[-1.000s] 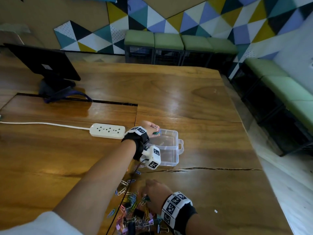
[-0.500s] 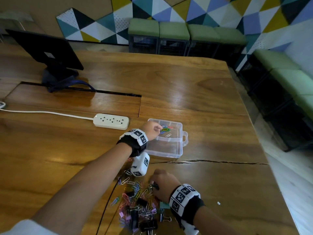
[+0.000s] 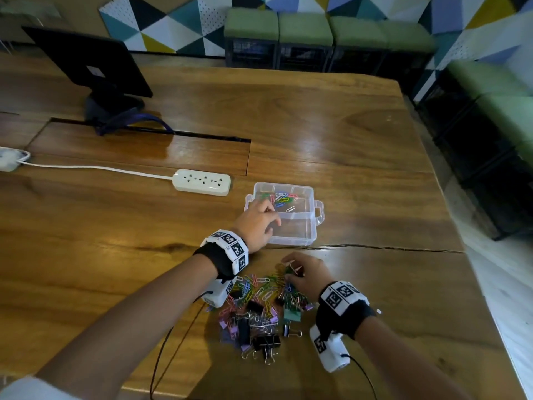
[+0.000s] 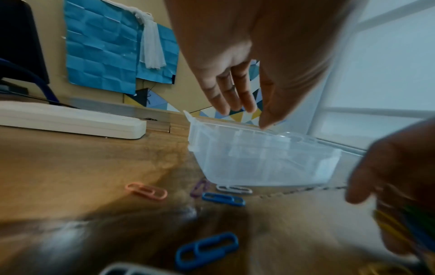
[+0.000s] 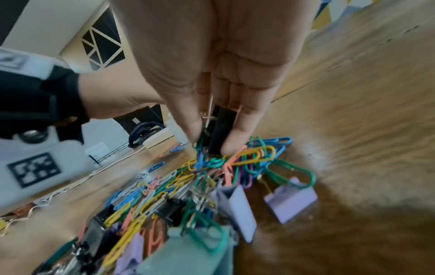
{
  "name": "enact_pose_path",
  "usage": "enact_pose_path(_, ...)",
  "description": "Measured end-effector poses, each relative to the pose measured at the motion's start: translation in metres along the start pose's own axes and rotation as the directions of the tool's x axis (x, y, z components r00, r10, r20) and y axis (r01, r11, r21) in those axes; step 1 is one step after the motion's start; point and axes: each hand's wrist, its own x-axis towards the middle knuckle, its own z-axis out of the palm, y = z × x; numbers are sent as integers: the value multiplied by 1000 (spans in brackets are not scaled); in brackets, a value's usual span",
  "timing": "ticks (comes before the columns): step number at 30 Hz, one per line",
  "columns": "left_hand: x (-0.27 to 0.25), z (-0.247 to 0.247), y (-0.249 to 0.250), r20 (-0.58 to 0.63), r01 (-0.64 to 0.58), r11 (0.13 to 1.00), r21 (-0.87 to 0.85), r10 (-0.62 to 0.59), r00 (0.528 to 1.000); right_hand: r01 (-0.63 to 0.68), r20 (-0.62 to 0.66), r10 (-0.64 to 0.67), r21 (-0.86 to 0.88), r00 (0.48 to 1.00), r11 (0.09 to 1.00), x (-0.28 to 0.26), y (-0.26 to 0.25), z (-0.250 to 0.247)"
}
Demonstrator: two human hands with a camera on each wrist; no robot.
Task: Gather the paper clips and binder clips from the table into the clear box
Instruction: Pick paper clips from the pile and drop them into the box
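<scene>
The clear box (image 3: pixel 307 223) (image 4: pixel 263 163) sits mid-table with several coloured paper clips (image 3: pixel 281 199) in its far compartment. My left hand (image 3: pixel 259 223) (image 4: pixel 242 93) hovers over the box's near left corner, fingers loosely extended and empty. A pile of paper clips and binder clips (image 3: pixel 259 307) (image 5: pixel 179 195) lies in front of the box. My right hand (image 3: pixel 302 277) (image 5: pixel 212 130) is at the pile's far edge, thumb and fingers pinching a black binder clip (image 5: pixel 222 128) with a tangle of paper clips (image 5: pixel 235 158) hanging from it.
A white power strip (image 3: pixel 202 181) with its cord lies left of the box. A black monitor (image 3: pixel 86 62) stands at the far left. A crack (image 3: pixel 375 248) runs across the wooden table right of the hands. Green stools (image 3: pixel 302 30) line the wall; the table's edge runs along the right.
My left hand has let its paper clips fall into the box and pulled back toward its near corner. My right hand has moved from the pile's middle to its far edge, pinching clips.
</scene>
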Motion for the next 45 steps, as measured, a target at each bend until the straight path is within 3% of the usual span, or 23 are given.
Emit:
enact_pose_path(2, -15, 3, 4, 16, -46, 999, 12, 45, 999, -7, 3, 7, -1, 1000, 1000, -2, 3, 1)
enact_pose_path(4, -29, 3, 6, 112, -41, 999, 12, 39, 993, 15, 15, -14, -52, 1000, 999, -3, 4, -1)
enact_pose_path(8, -52, 0, -4, 272, 74, 994, 76, -92, 958, 46, 13, -45, -125, 999, 991, -4, 7, -8)
enact_pose_path(14, -71, -1, -23, 267, 291, 945, 151, -323, 908, -33, -117, 43, 86, 992, 996, -11, 23, -22)
enact_pose_path(20, -83, 6, -33, 240, 448, 875, 183, -482, 843, -108, -141, 128, 141, 982, 984, -21, 43, -31)
enact_pose_path(23, -85, 12, -29, 228, 448, 882, 148, -471, 852, -74, -136, 83, 74, 987, 995, -24, 46, -31)
enact_pose_path(26, -84, 19, -19, 228, 437, 896, 79, -443, 867, -82, -128, 65, -136, 990, 987, -23, 42, -30)
enact_pose_path(29, -81, 25, -8, 223, 414, 910, 25, -408, 885, -6, -74, -18, -310, 997, 951, -20, 32, -24)
enact_pose_path(34, -77, 35, 8, 274, 378, 925, -43, -353, 894, 91, 68, -74, -303, 995, 949, -13, 7, -17)
enact_pose_path(38, -77, 41, 23, 364, 366, 929, -60, -321, 874, 57, 125, -8, -392, 992, 918, -12, -8, -5)
enact_pose_path(45, -82, 46, 29, 307, 291, 957, -10, -274, 911, 143, 198, -72, -374, 978, 916, -8, -13, 11)
